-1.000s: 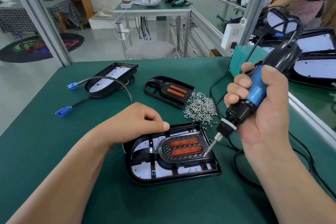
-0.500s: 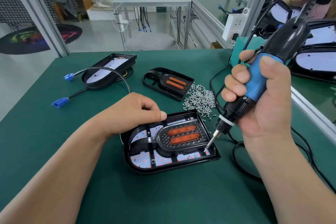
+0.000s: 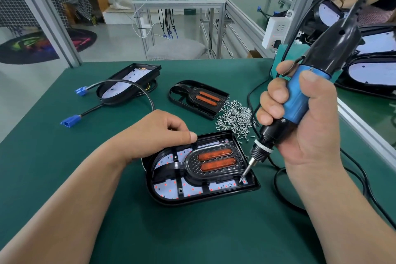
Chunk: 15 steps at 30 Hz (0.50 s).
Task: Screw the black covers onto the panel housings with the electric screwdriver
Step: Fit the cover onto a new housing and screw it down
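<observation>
A black panel housing (image 3: 162,196) lies in front of me with a black cover (image 3: 216,159) carrying two orange strips set in it. My left hand (image 3: 158,133) rests on the housing's far left edge, fingers curled under, thumb along the rim. My right hand (image 3: 300,122) grips the blue and black electric screwdriver (image 3: 300,100). Its bit tip (image 3: 241,180) stands in the housing's near right corner. A pile of small silver screws (image 3: 233,118) lies behind the housing. A spare black cover (image 3: 199,97) sits further back.
Another housing (image 3: 130,79) with a black cable and two blue plugs (image 3: 69,121) lies at the back left. The screwdriver's black cord (image 3: 282,191) loops on the green mat at the right. More housings (image 3: 368,75) are stacked beyond the right rail, near another person.
The bit tip has shifted a little toward the housing's near right corner. My left hand stays on the housing's edge. The view has tilted slightly.
</observation>
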Tool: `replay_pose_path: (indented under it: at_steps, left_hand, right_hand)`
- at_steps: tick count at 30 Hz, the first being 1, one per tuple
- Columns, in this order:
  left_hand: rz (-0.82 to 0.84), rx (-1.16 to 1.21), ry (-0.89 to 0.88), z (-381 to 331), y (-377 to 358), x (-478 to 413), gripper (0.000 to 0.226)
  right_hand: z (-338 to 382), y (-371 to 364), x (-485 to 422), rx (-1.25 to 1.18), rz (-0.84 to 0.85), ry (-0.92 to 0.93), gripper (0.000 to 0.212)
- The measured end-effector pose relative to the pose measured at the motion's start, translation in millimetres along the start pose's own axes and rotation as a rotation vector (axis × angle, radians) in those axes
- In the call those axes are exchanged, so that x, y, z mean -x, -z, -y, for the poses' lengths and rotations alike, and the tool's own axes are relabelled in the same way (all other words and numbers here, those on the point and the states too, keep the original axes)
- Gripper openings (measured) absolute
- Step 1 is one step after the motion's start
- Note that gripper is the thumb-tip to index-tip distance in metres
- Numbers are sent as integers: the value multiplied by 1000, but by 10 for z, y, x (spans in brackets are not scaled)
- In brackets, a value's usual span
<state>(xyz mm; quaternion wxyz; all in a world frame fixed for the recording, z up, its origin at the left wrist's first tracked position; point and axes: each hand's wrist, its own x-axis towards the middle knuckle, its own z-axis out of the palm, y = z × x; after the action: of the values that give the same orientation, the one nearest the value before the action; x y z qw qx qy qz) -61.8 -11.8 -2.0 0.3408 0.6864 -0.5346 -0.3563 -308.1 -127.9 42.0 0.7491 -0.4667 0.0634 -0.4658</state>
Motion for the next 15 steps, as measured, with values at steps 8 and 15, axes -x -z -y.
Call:
replay_pose_path:
  at_steps: [8,15]
  left_hand:
    - [-54,-86,-24,-7,-86,-13,31]
    - [-130,-65,-45,-25,-195,-17,34]
  right_hand:
    - [10,-30,65,-26,224,15,47]
    - [-22,-69,96,-32,308,-19,46]
